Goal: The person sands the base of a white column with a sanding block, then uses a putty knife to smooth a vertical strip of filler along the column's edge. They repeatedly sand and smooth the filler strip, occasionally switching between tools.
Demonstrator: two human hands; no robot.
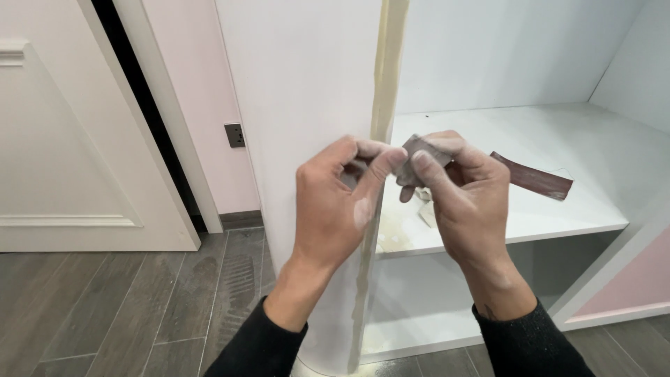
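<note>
A small folded sandpaper piece (417, 148) is pinched between the fingers of both hands, the right hand (464, 195) closed on it and the left hand (335, 199) at its left edge. It is held just right of the raw panel edge (382, 105), in front of the shelf (593, 153).

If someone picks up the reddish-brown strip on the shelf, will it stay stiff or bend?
The reddish-brown strip looks thin and sheet-like, so it probably flexes and weighs little. It lies nearly flat on the white shelf, so it should not roll.

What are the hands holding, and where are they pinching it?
Both the left hand and the right hand pinch a small folded sandpaper piece by its edges, fingertips meeting at its middle.
</note>
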